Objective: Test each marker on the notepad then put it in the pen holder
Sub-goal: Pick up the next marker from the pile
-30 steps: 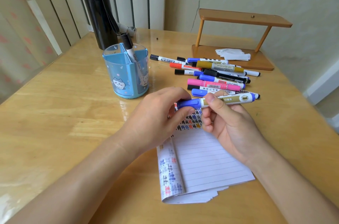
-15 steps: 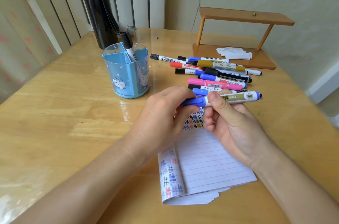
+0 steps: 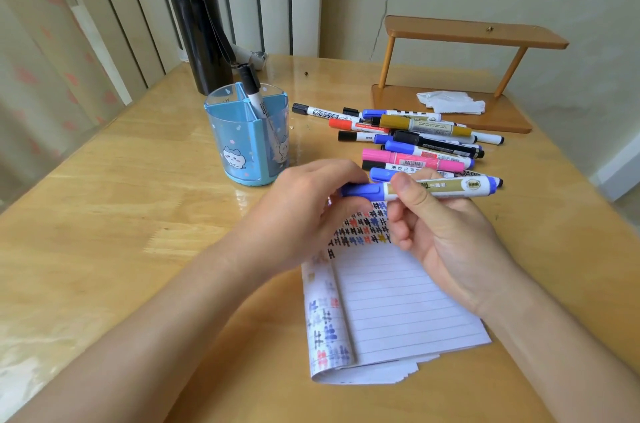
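The blue-capped marker with a white-and-gold labelled barrel (image 3: 433, 188) is held level in the air above the top edge of the lined white notepad (image 3: 398, 301), cap to the left and apparently still seated. Assessed risk: if the cap frees suddenly under a straight pull, the hands may jerk apart, and the exposed tip could streak the fingers or the page outside the test rows. The right end could also knock the loose pile of assorted markers (image 3: 415, 142) lying just behind it. A cap let go could roll off across the glossy wooden table (image 3: 121, 215). Position relative to the fingers: the left hand (image 3: 311, 208) has its fingers curled round the blue cap, hiding most of it. The right hand (image 3: 446, 242) pinches the barrel just right of the cap, thumb on the near side and fingers behind, so most of the label projects free to the right. The notepad's upper lines carry coloured test marks, partly covered by both hands. The translucent blue divided pen holder with cat figures (image 3: 247, 142) stands near the left hand, beyond it, and holds one black-capped marker (image 3: 254, 93) leaning in a rear compartment.
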